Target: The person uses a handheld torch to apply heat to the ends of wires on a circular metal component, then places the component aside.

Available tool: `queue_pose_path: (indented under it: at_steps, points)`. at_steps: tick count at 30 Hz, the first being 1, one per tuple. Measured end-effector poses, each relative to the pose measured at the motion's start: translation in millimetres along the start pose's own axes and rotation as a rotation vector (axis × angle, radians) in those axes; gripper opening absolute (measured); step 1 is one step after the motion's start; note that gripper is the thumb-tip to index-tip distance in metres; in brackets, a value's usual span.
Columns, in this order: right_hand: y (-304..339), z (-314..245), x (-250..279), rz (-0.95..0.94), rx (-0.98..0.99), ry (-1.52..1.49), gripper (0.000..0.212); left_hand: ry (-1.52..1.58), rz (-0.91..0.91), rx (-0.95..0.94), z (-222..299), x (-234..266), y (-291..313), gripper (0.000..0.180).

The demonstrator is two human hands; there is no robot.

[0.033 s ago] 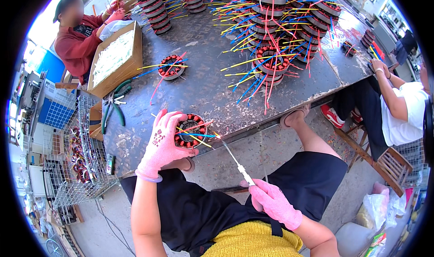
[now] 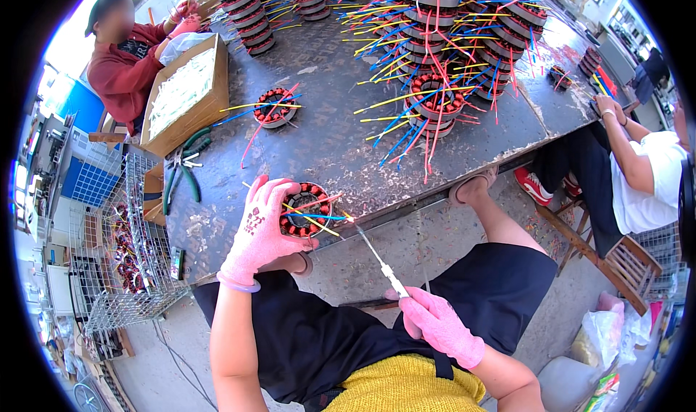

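Note:
My left hand, in a pink glove, is closed round the side of a motor stator at the table's near edge. The stator is a ring with red-covered coils and yellow, blue and red wires pointing right. In my pink-gloved right hand is a slim white-handled tool with a thin metal shaft. The shaft's tip meets the wire ends, where a small bright orange spot shows. Farther back on the table lies a second stator with its wires spread out.
Tall stacks of wired stators stand at the back of the dark worktable. Green-handled pliers lie near a cardboard box at the left. A wire basket stands beside the table. A co-worker works at far left; another person sits at right.

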State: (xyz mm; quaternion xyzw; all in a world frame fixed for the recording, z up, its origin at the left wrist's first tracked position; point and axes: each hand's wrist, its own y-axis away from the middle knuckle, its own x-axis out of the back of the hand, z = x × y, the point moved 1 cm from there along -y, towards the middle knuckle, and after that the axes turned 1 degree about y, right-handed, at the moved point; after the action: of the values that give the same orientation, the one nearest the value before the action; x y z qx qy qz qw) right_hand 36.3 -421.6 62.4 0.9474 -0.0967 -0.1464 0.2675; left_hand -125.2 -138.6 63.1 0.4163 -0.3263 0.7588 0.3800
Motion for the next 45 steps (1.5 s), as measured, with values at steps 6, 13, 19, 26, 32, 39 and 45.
queue_pose_path:
  at_steps: [6,13,19,26,32,39,45]
  points:
    - [0.2,-1.0,-1.7,0.004,-0.021,-0.074,0.037,-0.003,-0.007,0.013,-0.5,0.8,0.0,0.085]
    - [-2.9,9.2,-0.6,0.004,-0.017,-0.07,0.037,-0.014,0.015,0.0,-2.1,-0.8,1.4,0.088]
    - [-0.5,10.2,1.6,0.0,-0.024,-0.132,0.037,0.028,-0.001,0.008,3.0,-0.3,-0.4,0.088]
    - [7.9,3.1,7.1,0.048,-0.001,-0.175,0.036,0.121,0.032,-0.014,-3.8,-4.3,-1.7,0.081]
    - [24.7,-3.7,28.5,0.098,0.067,-0.222,0.036,0.157,0.255,0.138,-28.3,40.1,-27.8,0.081]
    - [26.4,-0.4,41.4,0.11,0.166,-0.285,0.034,0.292,0.393,0.305,-103.5,69.2,-99.7,0.086]
    - [34.5,-11.0,46.4,0.254,0.179,-0.198,0.027,0.268,0.385,0.302,-114.4,42.5,-145.7,0.081]
